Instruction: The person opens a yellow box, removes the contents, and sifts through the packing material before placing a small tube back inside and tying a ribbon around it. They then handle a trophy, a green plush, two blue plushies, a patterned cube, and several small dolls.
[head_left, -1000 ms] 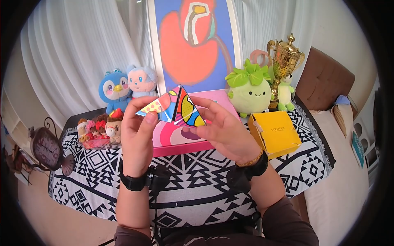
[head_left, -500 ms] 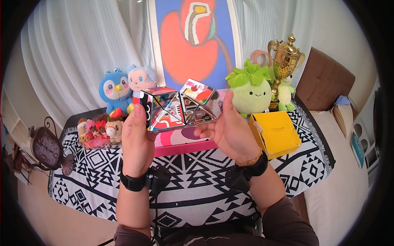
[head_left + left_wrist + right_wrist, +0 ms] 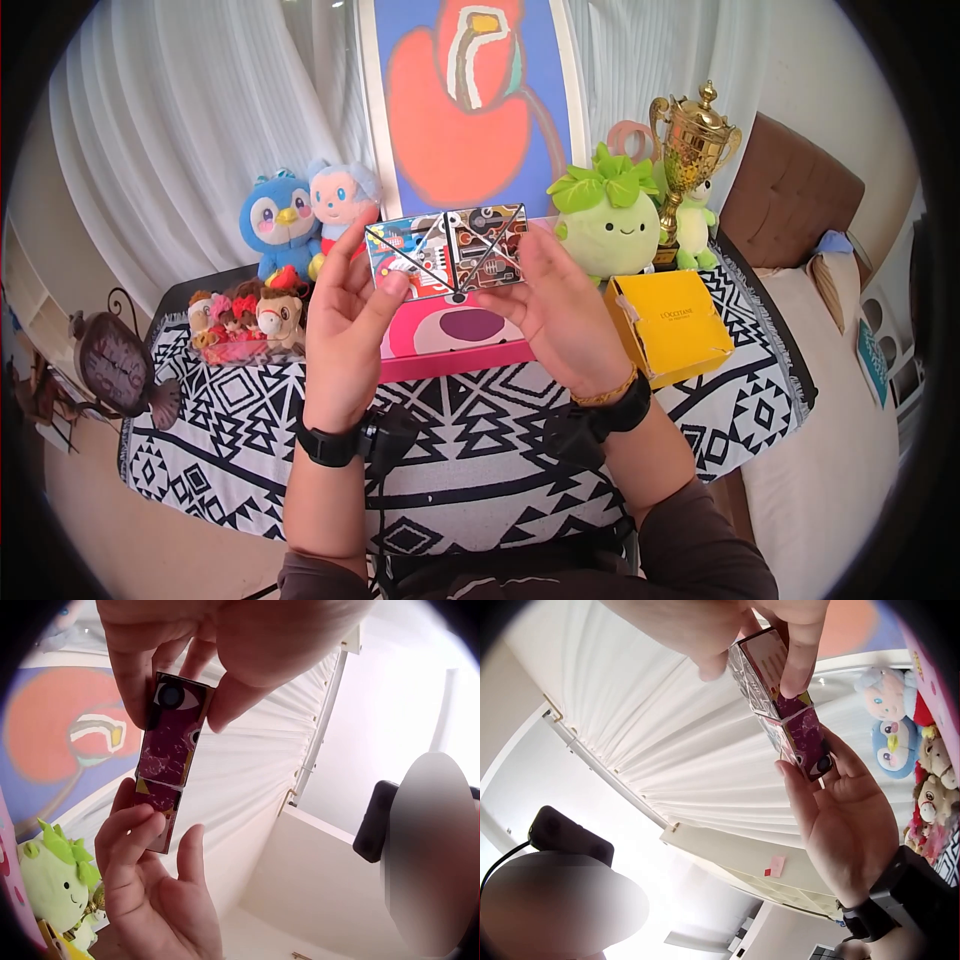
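Observation:
A folding geometric puzzle cube (image 3: pixel 483 245) is held up before me as a flat oblong block of two squares. Dark diagonal lines cross its busy printed faces. My left hand (image 3: pixel 343 325) pinches its left end, the thumb on the near face and the fingers behind. At the other end my right hand (image 3: pixel 565 325) has its fingers curled against the block, one fingertip at the lower edge. From the left wrist, the puzzle's narrow purple side (image 3: pixel 171 739) with an eye print shows between both hands. The right thumb stands off from that side there.
Behind the hands lies a pink box (image 3: pixel 455 365) on a black-and-white patterned cloth (image 3: pixel 470 440). A yellow box (image 3: pixel 672 325), green plush (image 3: pixel 605 225) and gold trophy (image 3: pixel 695 150) stand right. Blue plush toys (image 3: pixel 280 220) and small dolls (image 3: pixel 240 320) sit left.
The puzzle has gone from joined triangular shapes through an opened, angular form to a flat oblong block. Both hands stay around the same spot, shifting their fingers on it.

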`<state>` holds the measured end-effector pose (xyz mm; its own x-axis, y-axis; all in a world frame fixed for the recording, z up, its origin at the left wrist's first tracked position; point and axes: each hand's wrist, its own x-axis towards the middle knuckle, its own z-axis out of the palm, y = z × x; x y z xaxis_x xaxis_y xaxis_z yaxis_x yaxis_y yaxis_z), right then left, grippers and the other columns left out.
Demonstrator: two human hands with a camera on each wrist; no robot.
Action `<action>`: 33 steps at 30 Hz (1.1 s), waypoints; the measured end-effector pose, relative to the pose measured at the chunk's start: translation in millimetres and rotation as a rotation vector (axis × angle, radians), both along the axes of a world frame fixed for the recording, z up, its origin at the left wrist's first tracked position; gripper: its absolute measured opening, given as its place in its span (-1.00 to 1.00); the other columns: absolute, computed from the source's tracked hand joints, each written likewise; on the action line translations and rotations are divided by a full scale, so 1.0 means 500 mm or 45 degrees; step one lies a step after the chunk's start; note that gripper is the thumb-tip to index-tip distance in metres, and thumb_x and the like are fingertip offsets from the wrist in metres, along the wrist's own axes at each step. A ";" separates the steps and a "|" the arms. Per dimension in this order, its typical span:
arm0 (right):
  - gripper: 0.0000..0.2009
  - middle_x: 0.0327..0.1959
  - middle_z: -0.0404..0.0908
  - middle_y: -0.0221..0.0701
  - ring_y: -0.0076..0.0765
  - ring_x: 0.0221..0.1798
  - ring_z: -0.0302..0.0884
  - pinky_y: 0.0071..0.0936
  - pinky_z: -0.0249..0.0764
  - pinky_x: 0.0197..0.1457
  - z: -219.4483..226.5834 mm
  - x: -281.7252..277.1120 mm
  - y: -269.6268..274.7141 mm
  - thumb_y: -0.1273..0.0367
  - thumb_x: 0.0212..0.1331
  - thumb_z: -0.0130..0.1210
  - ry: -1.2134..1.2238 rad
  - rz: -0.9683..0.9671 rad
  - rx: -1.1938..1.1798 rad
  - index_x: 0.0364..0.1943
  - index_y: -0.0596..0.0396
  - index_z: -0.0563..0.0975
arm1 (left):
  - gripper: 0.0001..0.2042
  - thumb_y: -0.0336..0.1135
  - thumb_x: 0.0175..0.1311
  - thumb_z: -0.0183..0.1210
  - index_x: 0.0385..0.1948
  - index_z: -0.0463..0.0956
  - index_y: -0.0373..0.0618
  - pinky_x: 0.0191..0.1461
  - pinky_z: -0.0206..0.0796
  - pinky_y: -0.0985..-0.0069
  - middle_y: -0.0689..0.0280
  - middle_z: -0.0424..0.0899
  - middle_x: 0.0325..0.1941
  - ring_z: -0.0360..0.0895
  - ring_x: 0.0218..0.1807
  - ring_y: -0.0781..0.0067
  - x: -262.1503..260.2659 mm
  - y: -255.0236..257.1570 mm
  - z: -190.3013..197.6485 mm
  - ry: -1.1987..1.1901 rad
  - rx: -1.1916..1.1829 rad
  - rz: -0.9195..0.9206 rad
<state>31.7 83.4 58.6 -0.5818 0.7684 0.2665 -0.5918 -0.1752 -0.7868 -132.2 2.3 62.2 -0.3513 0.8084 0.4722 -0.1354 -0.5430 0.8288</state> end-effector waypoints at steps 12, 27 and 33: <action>-0.67 -0.01 0.52 -0.44 -0.55 -0.01 0.52 -0.52 0.52 -0.01 -0.006 0.002 0.000 0.37 0.32 0.01 -0.111 -0.011 0.144 0.14 0.10 0.33 | -0.41 -0.53 0.29 0.08 0.34 0.06 -0.27 0.35 0.12 0.47 0.14 0.14 0.43 0.21 0.36 0.39 -0.004 0.001 -0.004 0.262 0.063 0.067; -0.66 -0.23 0.56 -0.45 -0.61 -0.17 0.53 -0.66 0.47 -0.15 -0.004 0.015 0.005 0.43 0.11 0.25 -0.373 0.126 0.193 -0.05 0.15 0.43 | -0.23 -0.69 0.06 0.19 0.36 0.02 -0.26 0.19 0.30 0.53 0.22 0.39 0.16 0.39 0.16 0.49 0.010 -0.022 0.022 0.236 -0.032 0.012; -0.61 -0.19 0.58 -0.38 -0.57 -0.15 0.56 -0.60 0.51 -0.04 -0.006 0.012 0.003 0.39 0.15 0.22 -0.365 0.191 0.262 0.03 0.26 0.42 | -0.15 -0.65 -0.05 0.28 0.38 0.03 -0.20 0.12 0.37 0.56 0.28 0.36 0.00 0.47 0.01 0.50 -0.011 -0.017 0.013 0.991 0.122 0.252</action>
<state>37.9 84.9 55.8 -0.7571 0.6164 0.2166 -0.3226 -0.0644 -0.9443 -137.6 -6.1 68.5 -0.0261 0.7094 0.7044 0.5673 -0.5696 0.5947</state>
